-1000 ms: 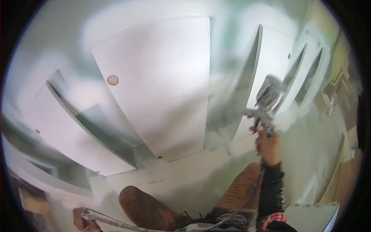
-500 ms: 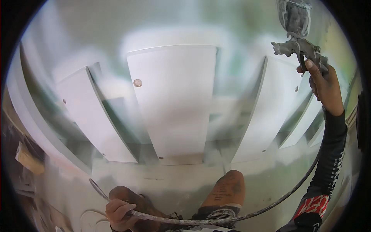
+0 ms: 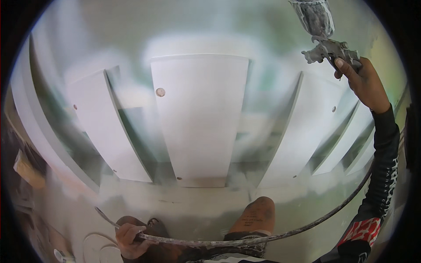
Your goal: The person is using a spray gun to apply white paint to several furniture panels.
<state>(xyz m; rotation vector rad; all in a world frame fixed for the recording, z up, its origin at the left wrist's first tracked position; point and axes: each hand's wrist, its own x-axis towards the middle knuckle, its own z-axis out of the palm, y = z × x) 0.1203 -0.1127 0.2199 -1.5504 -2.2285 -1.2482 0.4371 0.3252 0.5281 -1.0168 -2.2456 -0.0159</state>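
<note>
White lettering (image 3: 387, 189) runs along the black sleeve (image 3: 380, 153), and dark writing (image 3: 251, 219) marks the right thigh (image 3: 263, 209).

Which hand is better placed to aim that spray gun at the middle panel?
Likely the right hand: it grips the spray gun, while the left hand holds the hose, lower in view.

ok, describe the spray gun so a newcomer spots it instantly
Start from the wall behind the white panels. At the picture's upper right, the right grip holds the spray gun. Unlike the pale panels, it's grey, with a paint-smeared cup on top.
</note>
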